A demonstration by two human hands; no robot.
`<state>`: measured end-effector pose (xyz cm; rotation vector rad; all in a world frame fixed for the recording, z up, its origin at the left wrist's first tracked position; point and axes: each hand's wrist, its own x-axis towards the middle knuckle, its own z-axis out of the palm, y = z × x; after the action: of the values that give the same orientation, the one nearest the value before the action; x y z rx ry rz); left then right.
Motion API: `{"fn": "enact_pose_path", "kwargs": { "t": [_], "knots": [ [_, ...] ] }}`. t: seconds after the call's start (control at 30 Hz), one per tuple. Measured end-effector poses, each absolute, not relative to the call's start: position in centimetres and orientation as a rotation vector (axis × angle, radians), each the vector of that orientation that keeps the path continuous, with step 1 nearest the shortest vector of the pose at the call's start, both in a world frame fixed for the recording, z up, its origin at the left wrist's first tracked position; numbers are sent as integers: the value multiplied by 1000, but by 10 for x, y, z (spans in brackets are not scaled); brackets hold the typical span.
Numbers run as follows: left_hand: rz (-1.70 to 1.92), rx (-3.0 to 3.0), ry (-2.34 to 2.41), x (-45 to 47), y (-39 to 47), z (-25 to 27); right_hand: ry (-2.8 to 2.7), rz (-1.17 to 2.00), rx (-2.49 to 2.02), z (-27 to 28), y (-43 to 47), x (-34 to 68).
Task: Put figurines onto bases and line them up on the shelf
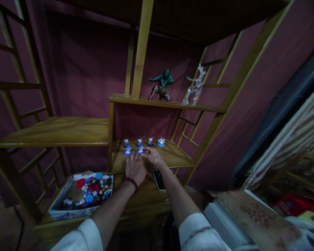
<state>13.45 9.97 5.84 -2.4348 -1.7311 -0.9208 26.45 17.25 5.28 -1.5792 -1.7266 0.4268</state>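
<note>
We take this for a room in a home, since a wooden display unit [142,48] with decorative lattice sides stands against a plum-red wall [86,73] and bears keepsakes: a green-hooded figurine [164,82] and a clear deer ornament [196,86]. Below these we see little toy figures [127,150] in rows, and near them an open box [75,213] of colourful toys [94,191], while striped cloth [288,127] to our right adds a domestic touch.
</note>
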Motion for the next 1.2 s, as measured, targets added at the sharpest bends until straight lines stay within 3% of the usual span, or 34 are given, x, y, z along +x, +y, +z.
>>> {"fn": "enact_pose_path", "kwargs": {
  "t": [1.2],
  "knots": [
    [-1065,-2535,-1646,120,78,58,-1546,293,-1735,60,123,250]
  ]
}}
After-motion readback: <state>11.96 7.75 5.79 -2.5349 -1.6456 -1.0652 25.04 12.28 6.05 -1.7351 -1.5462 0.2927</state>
